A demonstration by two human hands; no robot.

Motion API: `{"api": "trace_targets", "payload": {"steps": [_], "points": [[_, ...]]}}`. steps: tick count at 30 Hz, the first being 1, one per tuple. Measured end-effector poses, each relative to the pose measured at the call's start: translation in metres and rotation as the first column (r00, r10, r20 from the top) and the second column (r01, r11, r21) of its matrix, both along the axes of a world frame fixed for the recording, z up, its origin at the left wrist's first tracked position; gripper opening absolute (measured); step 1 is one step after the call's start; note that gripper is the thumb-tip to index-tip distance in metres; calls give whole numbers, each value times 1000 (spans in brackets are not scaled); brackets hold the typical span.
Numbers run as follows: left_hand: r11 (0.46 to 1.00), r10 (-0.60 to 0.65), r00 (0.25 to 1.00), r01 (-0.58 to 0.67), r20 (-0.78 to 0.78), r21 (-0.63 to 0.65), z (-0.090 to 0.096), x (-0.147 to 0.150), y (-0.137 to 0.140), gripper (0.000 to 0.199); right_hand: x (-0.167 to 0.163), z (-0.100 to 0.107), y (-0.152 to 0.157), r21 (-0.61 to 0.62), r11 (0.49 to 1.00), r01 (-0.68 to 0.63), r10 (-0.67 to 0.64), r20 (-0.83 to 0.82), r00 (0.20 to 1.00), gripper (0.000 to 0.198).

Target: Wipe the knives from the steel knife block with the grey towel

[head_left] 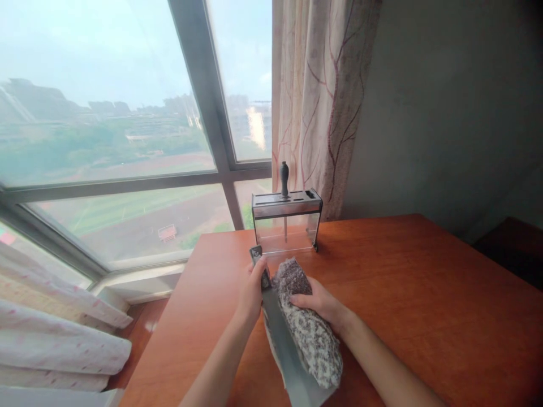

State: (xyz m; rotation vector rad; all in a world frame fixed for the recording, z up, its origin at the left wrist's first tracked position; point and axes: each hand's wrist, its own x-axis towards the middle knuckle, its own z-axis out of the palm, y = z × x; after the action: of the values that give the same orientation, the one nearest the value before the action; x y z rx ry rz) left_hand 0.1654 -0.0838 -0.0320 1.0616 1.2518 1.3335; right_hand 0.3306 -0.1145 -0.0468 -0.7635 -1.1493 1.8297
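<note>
My left hand (252, 291) grips the dark handle of a large cleaver (283, 345), whose broad steel blade points back toward me. My right hand (320, 302) presses a speckled grey-and-white cloth (311, 333) against the flat of the blade. Both are held just above a reddish wooden table (403, 294). Behind them, near the table's far edge, stands a knife block (286, 221) with a steel top and clear walls. One dark-handled tool (284, 178) sticks up from it.
A big window (127, 141) fills the left, with a patterned curtain (322, 96) beside it and a grey wall at right. Folded white bedding (55, 339) lies at lower left, below the table's left edge. A dark piece of furniture (513, 249) sits at far right.
</note>
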Motion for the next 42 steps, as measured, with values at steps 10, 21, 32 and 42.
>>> {"api": "trace_targets", "payload": {"steps": [10,21,32,42], "points": [[998,-41,999,42,-17,51,8,-7,-1,44,-5,6,-8,-53,999,10,-11,-16,1000,50],[990,-139,990,138,-13,-28,3,-3,1,42,0,1,-5,-67,997,-30,27,-46,999,48],[979,-175,975,188,138,-84,5,6,-10,41,0,0,-2,358,930,79,-148,167,975,55],[981,-145,906,183,398,-58,9,-4,0,39,9,-3,0,126,926,356,-353,-50,934,45]]}}
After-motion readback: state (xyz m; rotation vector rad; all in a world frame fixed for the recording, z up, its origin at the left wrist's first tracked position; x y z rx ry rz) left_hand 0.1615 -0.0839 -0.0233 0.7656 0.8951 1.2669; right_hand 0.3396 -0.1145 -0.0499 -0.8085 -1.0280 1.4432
